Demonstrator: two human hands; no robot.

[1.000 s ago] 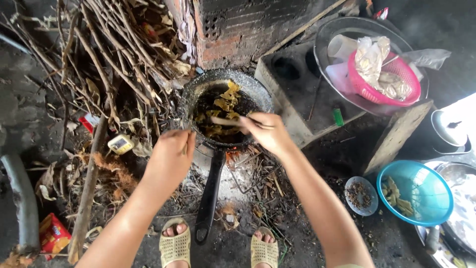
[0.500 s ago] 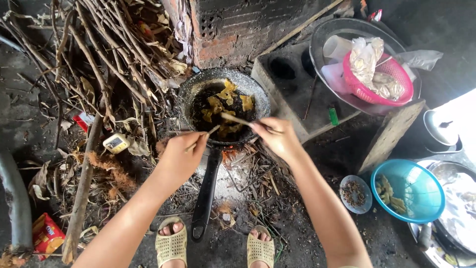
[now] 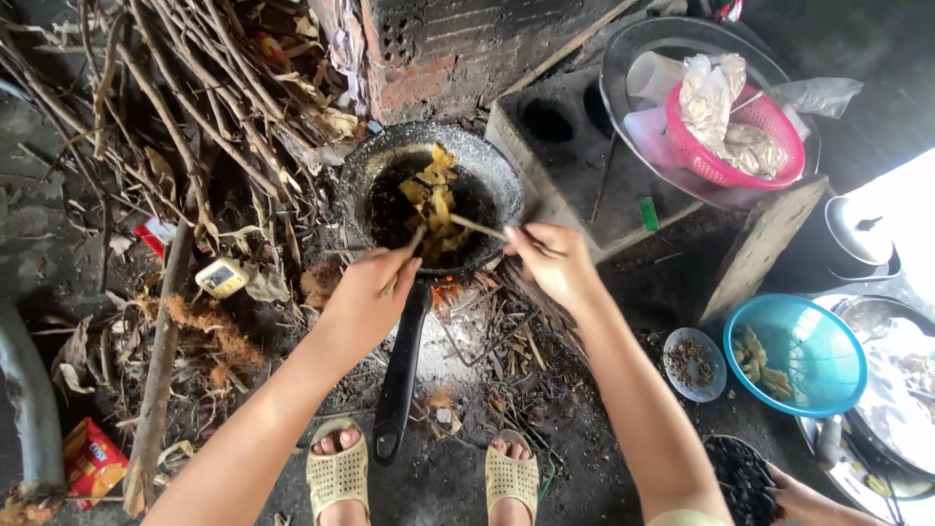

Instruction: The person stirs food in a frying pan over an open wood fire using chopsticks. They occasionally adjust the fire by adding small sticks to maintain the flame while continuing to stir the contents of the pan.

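Pan (image 3: 487, 170), black and long-handled, sits at centre over embers, yellow food (image 3: 433, 200) in dark oil inside. The left hand (image 3: 365, 302), at the pan's 7 o'clock, pinches one stick (image 3: 411, 245) whose tip touches the food. The right hand (image 3: 550, 258), at 4 o'clock, fingers closed around a second stick (image 3: 477, 227) that reaches in. Firewood (image 3: 166, 107) lies at 10 o'clock, a pink basket (image 3: 769, 161) at 2 o'clock, a blue bowl (image 3: 813, 356) at 4 o'clock.

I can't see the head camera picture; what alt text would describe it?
Seen from above, a person's left hand and right hand each hold a thin stick in a black frying pan of yellowish food pieces. Dry branches lie left, a blue basket right.
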